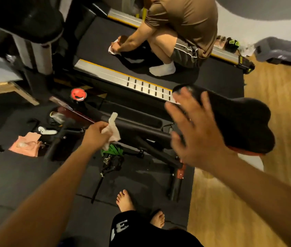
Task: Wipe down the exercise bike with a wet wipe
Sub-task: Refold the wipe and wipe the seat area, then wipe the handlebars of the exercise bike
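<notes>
1. Nearest the camera, bare feet (123, 202) are planted on the black floor mat (34, 175), just beside the exercise bike's rear stabiliser leg (176, 186). No streaks or damp sheen can be made out on that leg, so it is judged untouched.
2. The right hand (194, 132) is held wide, fingers spread and holding nothing, in front of the nose of the black saddle (239, 118). It is blurred, and whether it touches the saddle cannot be told.
3. The left hand (96, 134) is curled round a crumpled white wet wipe (113, 129), which is held at the dark frame tube (137, 122), near its front end and above the green-strapped pedal (112, 150).
4. The wiping is judged to be under way, with the frame tube as the part in hand. Which surfaces are finished cannot be read from the dark paintwork.
5. The saddle, the pedal and crank, the lower legs and the front end around the red knob (78, 94) are taken as left to do.
6. A pink pack of wipes (25, 144) is lying open on the mat to the left, so fresh wipes are at hand if needed.
7. Farthest off, a treadmill (123, 81) is being wiped with a white cloth by a second, crouching person (177, 24); that lies outside this task.
</notes>
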Available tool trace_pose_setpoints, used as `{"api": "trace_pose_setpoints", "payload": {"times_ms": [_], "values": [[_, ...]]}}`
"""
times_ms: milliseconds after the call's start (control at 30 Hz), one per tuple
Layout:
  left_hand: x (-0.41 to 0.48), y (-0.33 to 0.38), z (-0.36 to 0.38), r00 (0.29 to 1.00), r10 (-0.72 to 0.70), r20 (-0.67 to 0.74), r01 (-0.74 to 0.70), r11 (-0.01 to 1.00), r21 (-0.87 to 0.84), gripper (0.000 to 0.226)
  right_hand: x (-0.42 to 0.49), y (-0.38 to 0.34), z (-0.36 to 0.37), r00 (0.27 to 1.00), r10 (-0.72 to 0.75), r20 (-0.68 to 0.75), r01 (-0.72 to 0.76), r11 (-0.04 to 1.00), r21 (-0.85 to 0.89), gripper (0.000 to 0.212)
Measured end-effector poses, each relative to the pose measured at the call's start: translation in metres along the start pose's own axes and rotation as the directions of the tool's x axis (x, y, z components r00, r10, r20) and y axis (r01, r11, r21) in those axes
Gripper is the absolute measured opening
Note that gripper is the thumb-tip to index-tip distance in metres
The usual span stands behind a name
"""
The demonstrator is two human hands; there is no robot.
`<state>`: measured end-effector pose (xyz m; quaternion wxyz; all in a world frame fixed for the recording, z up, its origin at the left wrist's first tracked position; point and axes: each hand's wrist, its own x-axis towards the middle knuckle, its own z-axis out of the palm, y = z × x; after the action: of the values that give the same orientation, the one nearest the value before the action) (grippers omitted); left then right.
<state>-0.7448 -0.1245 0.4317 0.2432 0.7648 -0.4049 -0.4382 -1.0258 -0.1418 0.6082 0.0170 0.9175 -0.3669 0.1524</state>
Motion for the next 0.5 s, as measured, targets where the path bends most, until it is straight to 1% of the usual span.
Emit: {"api": "trace_pose_setpoints", "payload": {"times_ms": [33, 67, 100, 133, 167, 200, 233, 267, 300, 367, 400, 433, 467, 500], "values": [[-0.016, 0.005, 0.004, 1.000, 0.004, -0.012, -0.005, 0.991, -0.135, 0.024, 0.004, -0.024, 0.014, 0.999, -0.028, 0.046, 0.022, 0.992, 0.125, 0.063], [-0.032, 0.009, 0.006, 0.999, 0.012, -0.034, -0.021, 0.963, -0.268, 0.032, 0.010, -0.046, 0.026, 0.985, 0.029, 0.173, -0.073, 0.965, 0.252, 0.059], [-0.049, 0.015, 0.006, 0.998, 0.024, -0.057, -0.045, 0.923, -0.381, 0.039, 0.018, -0.060, 0.038, 0.924, 0.149, 0.352, -0.275, 0.899, 0.340, 0.059], [-0.062, 0.020, 0.005, 0.997, 0.034, -0.073, -0.065, 0.879, -0.472, 0.046, 0.028, -0.070, 0.048, 0.805, 0.271, 0.527, -0.497, 0.794, 0.350, 0.064], [-0.074, 0.024, 0.003, 0.997, 0.040, -0.070, -0.071, 0.844, -0.532, 0.052, 0.038, -0.075, 0.057, 0.680, 0.337, 0.651, -0.649, 0.688, 0.323, 0.072], [-0.086, 0.027, 0.000, 0.997, 0.059, -0.049, -0.077, 0.820, -0.567, 0.059, 0.048, -0.080, 0.064, 0.600, 0.331, 0.729, -0.722, 0.616, 0.315, 0.079], [-0.094, 0.027, -0.003, 0.996, 0.083, -0.013, -0.075, 0.809, -0.582, 0.065, 0.058, -0.085, 0.070, 0.571, 0.300, 0.764, -0.750, 0.570, 0.336, 0.079], [-0.101, 0.026, -0.006, 0.995, 0.102, 0.021, -0.069, 0.799, -0.597, 0.073, 0.067, -0.090, 0.072, 0.573, 0.271, 0.774, -0.751, 0.552, 0.362, 0.072], [-0.107, 0.022, -0.010, 0.994, 0.103, 0.031, -0.062, 0.786, -0.615, 0.079, 0.075, -0.096, 0.073, 0.590, 0.251, 0.768, -0.736, 0.559, 0.382, 0.060], [-0.117, 0.012, -0.018, 0.997, 0.080, -0.025, -0.076, 0.744, -0.663, 0.086, 0.086, -0.108, 0.075, 0.670, 0.238, 0.703, -0.648, 0.650, 0.398, 0.037], [-0.122, 0.008, -0.022, 0.996, 0.065, -0.062, -0.090, 0.719, -0.689, 0.088, 0.090, -0.115, 0.076, 0.714, 0.218, 0.665, -0.592, 0.695, 0.408, 0.027], [-0.127, 0.005, -0.026, 0.995, 0.042, -0.088, -0.092, 0.696, -0.712, 0.088, 0.094, -0.121, 0.077, 0.740, 0.188, 0.646, -0.555, 0.713, 0.429, 0.022], [-0.132, 0.003, -0.030, 0.995, 0.016, -0.101, -0.086, 0.674, -0.733, 0.086, 0.097, -0.127, 0.079, 0.749, 0.146, 0.647, -0.538, 0.703, 0.465, 0.018], [-0.136, 0.001, -0.034, 0.995, -0.010, -0.104, -0.073, 0.644, -0.761, 0.080, 0.100, -0.133, 0.080, 0.744, 0.096, 0.661, -0.540, 0.669, 0.511, 0.017]]}}
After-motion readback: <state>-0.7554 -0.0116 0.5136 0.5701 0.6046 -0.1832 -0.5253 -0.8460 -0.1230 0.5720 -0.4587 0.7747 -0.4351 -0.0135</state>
